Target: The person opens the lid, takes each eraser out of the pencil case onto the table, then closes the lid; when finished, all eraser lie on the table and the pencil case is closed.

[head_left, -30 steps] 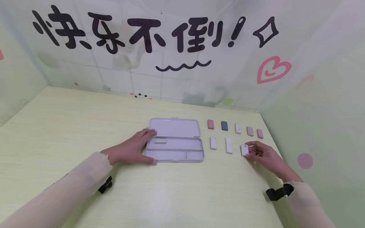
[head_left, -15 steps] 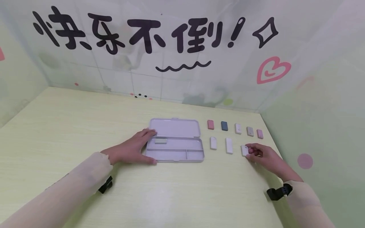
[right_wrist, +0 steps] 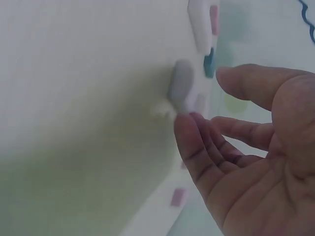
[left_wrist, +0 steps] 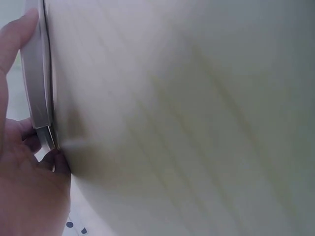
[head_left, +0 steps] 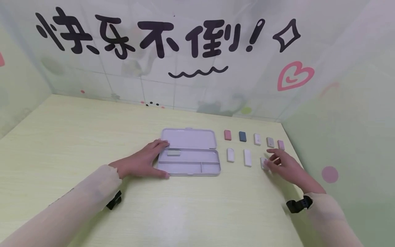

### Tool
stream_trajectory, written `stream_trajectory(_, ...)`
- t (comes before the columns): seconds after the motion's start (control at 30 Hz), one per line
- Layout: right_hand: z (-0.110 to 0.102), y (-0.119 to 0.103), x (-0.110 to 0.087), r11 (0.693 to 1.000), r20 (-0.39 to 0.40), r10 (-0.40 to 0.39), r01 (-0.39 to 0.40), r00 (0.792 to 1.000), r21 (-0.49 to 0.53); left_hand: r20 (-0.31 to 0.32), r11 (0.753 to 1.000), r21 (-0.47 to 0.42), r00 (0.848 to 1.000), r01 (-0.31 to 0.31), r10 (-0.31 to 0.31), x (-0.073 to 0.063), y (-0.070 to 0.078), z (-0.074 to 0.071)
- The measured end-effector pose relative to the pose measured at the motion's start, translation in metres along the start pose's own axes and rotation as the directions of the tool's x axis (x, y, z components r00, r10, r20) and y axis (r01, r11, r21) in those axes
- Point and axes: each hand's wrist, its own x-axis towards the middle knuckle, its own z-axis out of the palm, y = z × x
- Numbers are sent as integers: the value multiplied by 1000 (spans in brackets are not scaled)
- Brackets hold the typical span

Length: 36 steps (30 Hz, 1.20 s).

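A lilac pencil case (head_left: 190, 163) lies open on the table, its lid (head_left: 189, 138) folded back. My left hand (head_left: 143, 159) grips its left end, thumb at the front corner and fingers by the hinge; the left wrist view shows the fingertips (left_wrist: 61, 162) curled at the case's edge. A small pale eraser (head_left: 174, 153) lies in the long back compartment. My right hand (head_left: 285, 166) is at a white eraser (head_left: 263, 163), the last of the front row. Its thumb overlaps that eraser in the head view, while the index finger is lifted away; the right wrist view shows the fingers spread apart.
Two white erasers, one shorter (head_left: 230, 155) and one longer (head_left: 247, 157), lie between the case and my right hand. Behind them runs a row: red (head_left: 227, 135), dark blue (head_left: 242, 136), white (head_left: 257, 139), grey (head_left: 270, 142) and pink (head_left: 280, 144). Printed curtains surround the table.
My right hand's index finger has come up off the white eraser it was pinching, and its fingers have spread. The eraser stays in about the same place; the left hand is unmoved.
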Motion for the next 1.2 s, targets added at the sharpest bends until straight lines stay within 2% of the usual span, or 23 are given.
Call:
stream_trajectory(0.1, 1, -21, 7, 997, -43, -69, 68, 997, -31, 1, 1000, 1, 1000, -5, 5, 1, -1, 1)
stream_trajectory(0.2, 6, -46, 17, 988, -48, -153, 152, 987, -32, 4, 1000, -4, 1000, -3, 3, 2, -1, 1)
stream_trajectory(0.37, 26, -90, 37, 954, 20, -300, 300, 954, -19, 17, 1000, -12, 1000, 9, -9, 2, 1, 1)
stream_trajectory(0.5, 45, -127, 52, 911, 104, -407, 411, 908, -26, 25, 1000, -18, 1000, 6, -5, 3, 3, 3)
stream_trajectory(0.67, 72, -173, 79, 849, 246, -480, 516, 842, -109, 11, 1000, 3, 1000, -5, 5, 5, 0, 3)
stream_trajectory(0.8, 94, -200, 95, 781, 347, -520, 599, 781, -178, 18, 1000, 14, 1000, 2, -2, 4, -3, -1)
stream_trajectory(0.9, 106, -212, 102, 730, 385, -543, 646, 746, -222, 22, 1000, 6, 1000, -4, 4, 2, -4, -3)
stream_trajectory(1.0, 114, -219, 107, 697, 393, -550, 664, 737, -271, 11, 1000, -11, 1000, -26, 26, 2, -4, -5)
stream_trajectory(1.2, 125, -230, 111, 629, 448, -490, 659, 748, -412, -2, 999, -18, 999, -42, 42, 1, -2, -6)
